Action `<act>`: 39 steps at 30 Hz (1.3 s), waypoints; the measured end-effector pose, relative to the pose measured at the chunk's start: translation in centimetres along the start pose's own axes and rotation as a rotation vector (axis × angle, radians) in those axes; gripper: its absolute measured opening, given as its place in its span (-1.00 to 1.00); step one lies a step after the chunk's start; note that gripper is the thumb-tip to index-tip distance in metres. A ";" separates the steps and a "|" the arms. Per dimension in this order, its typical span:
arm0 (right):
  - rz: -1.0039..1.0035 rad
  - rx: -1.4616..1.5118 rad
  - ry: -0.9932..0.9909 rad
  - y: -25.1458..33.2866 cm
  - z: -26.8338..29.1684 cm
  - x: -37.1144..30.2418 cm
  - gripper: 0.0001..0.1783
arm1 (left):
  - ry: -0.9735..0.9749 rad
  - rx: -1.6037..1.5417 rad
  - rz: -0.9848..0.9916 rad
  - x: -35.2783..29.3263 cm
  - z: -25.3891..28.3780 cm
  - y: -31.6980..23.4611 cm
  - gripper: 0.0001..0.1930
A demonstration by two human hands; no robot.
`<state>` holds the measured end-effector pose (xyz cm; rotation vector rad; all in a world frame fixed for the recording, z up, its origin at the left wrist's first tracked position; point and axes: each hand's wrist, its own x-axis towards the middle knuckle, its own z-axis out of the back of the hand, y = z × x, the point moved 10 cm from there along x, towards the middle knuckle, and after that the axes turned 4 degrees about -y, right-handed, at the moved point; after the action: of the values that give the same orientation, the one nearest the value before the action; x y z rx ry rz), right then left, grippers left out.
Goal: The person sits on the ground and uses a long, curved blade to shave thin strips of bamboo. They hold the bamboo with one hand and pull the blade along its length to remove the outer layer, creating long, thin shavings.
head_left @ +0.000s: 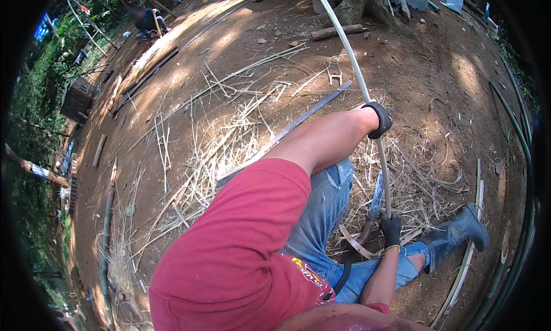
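A long, pale bamboo strip (351,53) runs from the top edge down between my legs, bowing slightly. My left hand (379,120), in a dark glove, is closed around it partway along, with the arm stretched out. Closer to my body, my right hand (391,230), also gloved, is closed at the strip's lower end; its fingers are partly hidden. Just left of the right hand is a knife with a long blade (376,196) and a curved brown handle (365,232). A curved flat strip (353,243) lies by the handle.
Bamboo shavings (425,176) and split strips (229,127) litter the dirt around my jeans and rubber boot (459,232). A flat dark slat (310,113) lies beyond my left arm. Green poles (523,141) line the right side. Another person (148,24) crouches far left, near a log (338,32) and tree.
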<state>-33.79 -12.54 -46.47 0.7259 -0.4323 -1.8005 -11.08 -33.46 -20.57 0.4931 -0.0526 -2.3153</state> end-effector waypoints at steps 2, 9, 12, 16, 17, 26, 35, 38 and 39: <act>0.018 -0.036 -0.002 1.0 0.5 -0.5 -0.50 | 0.008 0.001 -0.015 0.2 -0.2 -0.1 -0.66; -0.071 0.094 0.084 1.6 0.6 -1.2 -0.50 | 0.033 -0.010 0.001 0.2 -0.5 0.1 -0.63; 0.002 0.027 0.003 0.6 0.2 -0.3 -0.50 | 0.076 -0.004 -0.001 -0.3 -0.2 -0.1 -0.61; -0.049 0.058 0.084 0.5 -0.6 -0.4 -0.50 | 0.062 -0.001 -0.002 -0.5 -0.8 0.1 -0.59; -0.039 0.047 0.064 0.1 -0.7 -0.1 -0.49 | 0.056 0.003 -0.014 -0.4 -0.5 -0.1 -0.58; -0.028 0.112 0.059 1.1 0.0 -0.7 -0.53 | 0.074 -0.025 -0.006 -0.4 -0.5 -0.2 -0.68; 0.003 0.064 0.037 3.4 1.6 -1.6 -0.55 | 0.060 -0.012 -0.017 0.2 -0.6 -0.3 -0.64; 0.013 0.061 0.039 2.1 0.5 -0.7 -0.54 | 0.088 -0.011 -0.004 -0.2 -0.9 0.1 -0.64; 0.019 0.054 0.034 1.8 0.3 -0.6 -0.54 | 0.097 -0.012 -0.001 -0.2 -1.1 0.1 -0.64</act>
<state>-32.55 -12.58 -45.00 0.7864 -0.4653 -1.7623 -10.47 -33.24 -21.45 0.5983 0.0078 -2.2882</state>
